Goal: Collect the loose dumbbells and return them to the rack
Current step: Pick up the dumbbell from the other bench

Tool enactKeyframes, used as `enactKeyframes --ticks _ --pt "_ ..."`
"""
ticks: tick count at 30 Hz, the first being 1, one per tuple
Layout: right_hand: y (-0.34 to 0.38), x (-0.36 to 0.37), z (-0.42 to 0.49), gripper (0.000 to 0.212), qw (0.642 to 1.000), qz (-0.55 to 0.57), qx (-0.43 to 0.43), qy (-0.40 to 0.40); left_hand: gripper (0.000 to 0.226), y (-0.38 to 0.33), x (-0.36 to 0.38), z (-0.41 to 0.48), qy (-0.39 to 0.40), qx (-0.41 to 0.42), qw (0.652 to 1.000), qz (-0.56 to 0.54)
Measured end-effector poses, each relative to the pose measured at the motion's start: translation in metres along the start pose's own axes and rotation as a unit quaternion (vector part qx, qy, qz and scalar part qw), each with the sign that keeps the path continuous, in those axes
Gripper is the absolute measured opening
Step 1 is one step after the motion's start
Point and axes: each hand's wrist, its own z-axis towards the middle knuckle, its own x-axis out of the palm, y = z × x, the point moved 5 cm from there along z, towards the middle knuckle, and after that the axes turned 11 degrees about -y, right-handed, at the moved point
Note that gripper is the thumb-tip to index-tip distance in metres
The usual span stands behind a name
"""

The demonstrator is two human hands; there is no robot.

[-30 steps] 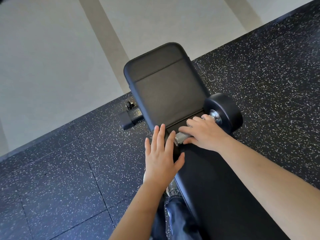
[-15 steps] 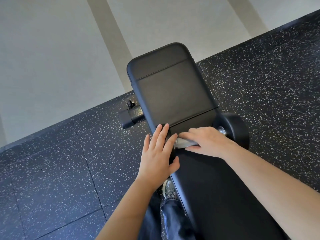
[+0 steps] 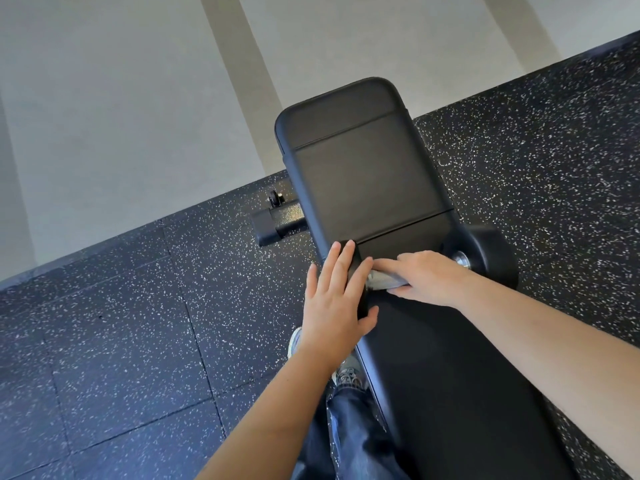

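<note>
Head view: black dumbbell [image 3: 485,258] lies crosswise on padded black worktop [image 3: 363,174], at the seam between its pads. Its right head hangs off the worktop's right edge. Right hand [image 3: 426,277] grips the silver handle, fingers curled over it. Left hand [image 3: 336,299] lies flat on the dumbbell's left head at the worktop's left edge, fingers straight, thumb out. Worktop base bar [image 3: 277,225] sticks out left on speckled rubber floor [image 3: 121,323]. Jeans leg [image 3: 353,431] and shoe [image 3: 348,375] below the left forearm.
</note>
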Motion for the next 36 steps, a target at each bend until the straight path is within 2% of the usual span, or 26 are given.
enactKeyframes --ticks 2,5,7,12,20,26,31,36 --pt "0.007 0.003 -0.004 0.05 0.999 0.014 0.026 0.03 0.075 0.003 -0.002 -0.008 0.004 -0.017 1.0 -0.015" --pt "0.015 0.005 -0.011 0.05 0.993 0.062 0.091 0.041 0.07 0.014 -0.002 -0.013 0.01 -0.136 0.983 -0.127" --pt "0.022 0.008 -0.016 0.051 0.985 0.099 0.136 0.041 0.066 0.019 -0.004 -0.01 0.007 -0.179 0.967 -0.18" --pt "0.04 0.006 -0.023 0.049 0.964 0.166 0.2 0.05 0.06 0.027 -0.021 0.005 -0.02 -0.164 0.962 -0.22" --pt "0.093 -0.042 -0.03 0.047 0.954 0.216 0.192 0.077 0.047 0.036 -0.086 0.014 -0.094 -0.196 0.942 -0.254" --pt "0.145 -0.107 -0.04 0.065 0.948 0.26 0.17 0.068 0.047 0.036 -0.168 0.032 -0.072 -0.154 0.941 -0.291" --pt "0.196 -0.164 -0.067 0.065 0.925 0.343 0.158 0.03 0.041 0.02 -0.245 0.037 -0.057 -0.119 0.943 -0.306" --pt "0.25 -0.209 -0.098 0.065 0.917 0.375 0.135 -0.011 0.04 -0.001 -0.323 0.021 -0.103 -0.09 0.935 -0.327"
